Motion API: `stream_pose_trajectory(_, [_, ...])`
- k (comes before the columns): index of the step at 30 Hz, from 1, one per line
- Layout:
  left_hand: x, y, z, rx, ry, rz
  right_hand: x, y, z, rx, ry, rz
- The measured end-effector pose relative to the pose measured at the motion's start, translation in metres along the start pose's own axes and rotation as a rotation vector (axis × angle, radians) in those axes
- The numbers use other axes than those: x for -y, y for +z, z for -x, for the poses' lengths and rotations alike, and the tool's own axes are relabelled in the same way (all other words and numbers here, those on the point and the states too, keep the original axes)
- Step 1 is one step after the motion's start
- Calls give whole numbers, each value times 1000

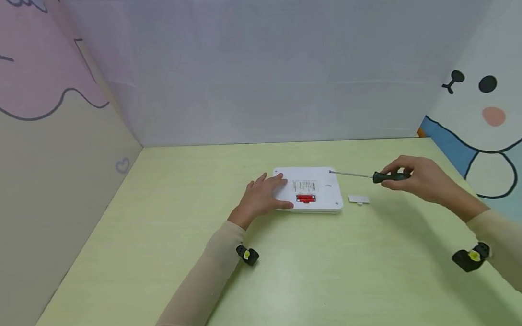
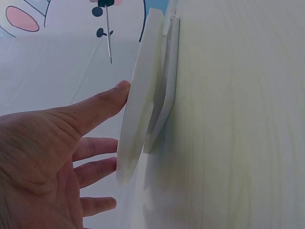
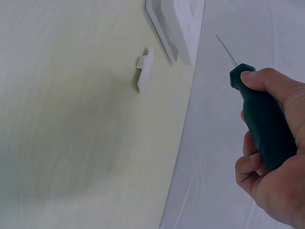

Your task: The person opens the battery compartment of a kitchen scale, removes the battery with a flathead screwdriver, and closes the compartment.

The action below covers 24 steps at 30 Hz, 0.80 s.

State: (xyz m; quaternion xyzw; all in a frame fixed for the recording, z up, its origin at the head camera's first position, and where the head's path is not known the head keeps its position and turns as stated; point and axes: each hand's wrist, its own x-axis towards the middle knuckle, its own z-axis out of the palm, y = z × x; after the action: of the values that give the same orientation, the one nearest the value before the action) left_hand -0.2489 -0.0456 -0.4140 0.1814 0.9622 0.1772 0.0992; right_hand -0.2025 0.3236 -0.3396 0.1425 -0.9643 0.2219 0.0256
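A flat white device (image 1: 322, 187) lies on the table with its label and its uncovered battery compartment facing up. Red batteries (image 1: 306, 198) sit in that compartment. My left hand (image 1: 264, 194) rests on the device's left side, fingers spread and fairly straight; the left wrist view has the thumb and fingertips against the white panel (image 2: 140, 95). In my right hand (image 1: 418, 174) I grip a screwdriver by its dark green handle (image 3: 267, 121). Its thin metal shaft (image 1: 352, 174) points left, the tip overlapping the device's far right corner in the head view; the left wrist view shows that tip raised off the panel.
A small white battery cover (image 1: 358, 199) with a tab lies on the pale table (image 1: 180, 209), right of the device. A whitish sheet (image 1: 262, 86) stands behind the table. Panels with cartoon drawings (image 1: 492, 107) rise at the sides.
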Motion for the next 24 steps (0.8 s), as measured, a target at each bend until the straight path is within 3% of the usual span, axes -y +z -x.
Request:
stream_pose_trajectory(17, [-2,-3,2,1,0,24,69,-19,-38,249,-200,282])
stream_pose_trajectory(24, [-6,-1,2,0,11,36,86,-23,-48,301,-263,368])
